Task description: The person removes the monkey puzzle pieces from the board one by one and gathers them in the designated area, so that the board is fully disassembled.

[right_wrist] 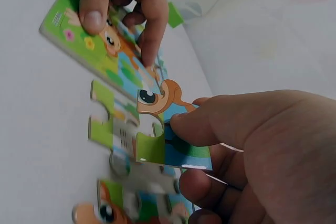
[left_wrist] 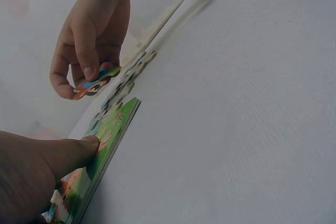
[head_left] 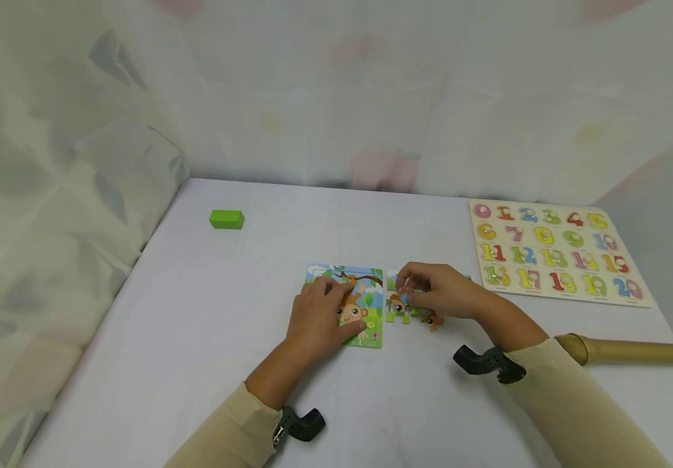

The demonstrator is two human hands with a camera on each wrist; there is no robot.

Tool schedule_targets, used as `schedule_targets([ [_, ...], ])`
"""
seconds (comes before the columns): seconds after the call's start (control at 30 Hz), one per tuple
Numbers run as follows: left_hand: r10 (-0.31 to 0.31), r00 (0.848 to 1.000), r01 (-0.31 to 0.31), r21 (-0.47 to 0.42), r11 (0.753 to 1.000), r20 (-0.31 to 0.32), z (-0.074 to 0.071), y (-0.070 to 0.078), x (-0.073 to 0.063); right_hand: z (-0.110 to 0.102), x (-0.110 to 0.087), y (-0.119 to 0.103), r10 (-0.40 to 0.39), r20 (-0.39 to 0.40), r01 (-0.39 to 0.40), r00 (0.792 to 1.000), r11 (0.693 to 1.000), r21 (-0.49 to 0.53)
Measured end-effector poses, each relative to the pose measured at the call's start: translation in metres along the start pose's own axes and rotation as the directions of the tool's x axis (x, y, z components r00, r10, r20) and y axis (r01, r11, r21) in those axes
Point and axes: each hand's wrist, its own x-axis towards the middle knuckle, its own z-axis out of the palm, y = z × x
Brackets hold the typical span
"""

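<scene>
White tabletop (head_left: 155,338) stretches before you. Beside your right sleeve (head_left: 573,396) lies a tan rod (head_left: 643,352). Your left hand (head_left: 317,317), fingers loosely spread, rests on the monkey picture board (head_left: 374,312). Your right hand (head_left: 446,290) pinches one puzzle piece (right_wrist: 176,155) between thumb and fingers, above loose pieces (head_left: 397,312) just right of that board. Farther off lie a number board (head_left: 559,236), right, and a green block (head_left: 227,220), left.

A white table (head_left: 155,338) bears a green block (head_left: 227,220), monkey puzzle board (head_left: 375,318) and loose pieces (head_left: 432,320). Toward the right lie a number board (head_left: 579,286) and tan rod (head_left: 643,351).
</scene>
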Motion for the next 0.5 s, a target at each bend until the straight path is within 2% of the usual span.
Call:
schedule_targets([
  [0.17, 0.010, 1.000, -0.010, 0.002, 1.000, -0.003, 0.002, -0.001, 0.001, -0.004, -0.008, 0.007, 0.041, 0.004, -0.041, 0.999, 0.999, 0.002],
  [0.5, -0.001, 1.000, 0.001, 0.007, 1.000, 0.001, 0.001, 0.000, 0.000, -0.014, -0.023, 0.025, 0.032, -0.025, -0.034, 0.999, 0.998, -0.061],
])
